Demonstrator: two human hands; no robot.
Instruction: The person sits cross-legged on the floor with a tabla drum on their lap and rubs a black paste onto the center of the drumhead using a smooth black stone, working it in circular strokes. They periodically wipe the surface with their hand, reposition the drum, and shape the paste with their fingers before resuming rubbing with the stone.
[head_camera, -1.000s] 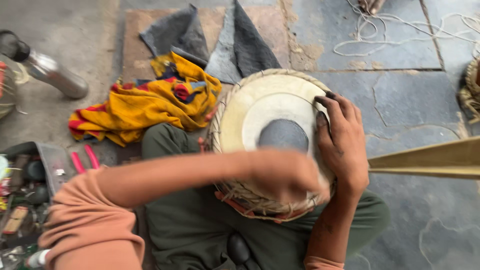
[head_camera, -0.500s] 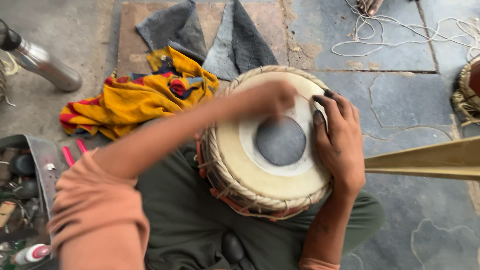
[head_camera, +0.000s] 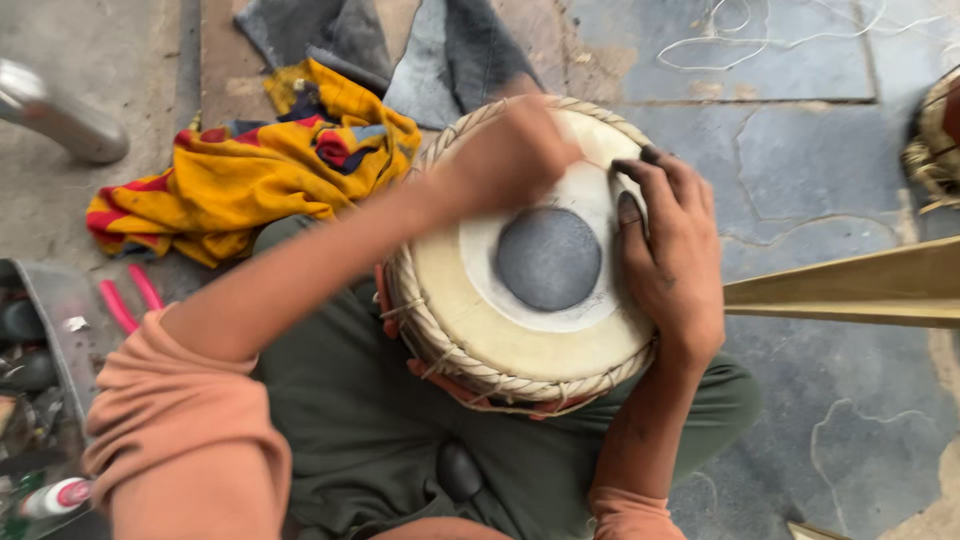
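1. Olive-green cloth of the person's lap carries the drum (head_camera: 520, 300), a small hand drum that sits between the knees, tilted a little toward the camera.
2. Drum, appearance: cream skin head with a round grey-black patch (head_camera: 548, 258) at its centre, a paler ring about it, a plaited cord rim and lacing down the sides.
3. Right hand (head_camera: 675, 265): laid flat over the drum's right edge, fingers spread on the skin, steadying it; it grips nothing.
4. Left hand (head_camera: 510, 155): blurred over the far edge of the head, loosely curled; whether it holds anything cannot be told.
5. Handling note, as a judgement: the work goes best with the right palm pressing firmly so the drum does not rock, and the left hand meeting the skin near the rim, not the dark patch.
6. Left of the lap: pink-handled pliers (head_camera: 128, 300) beside a tool tray (head_camera: 55, 320).
7. Farther: yellow patterned cloth (head_camera: 250, 170), grey rags (head_camera: 440, 50), on the stone floor (head_camera: 820, 150).
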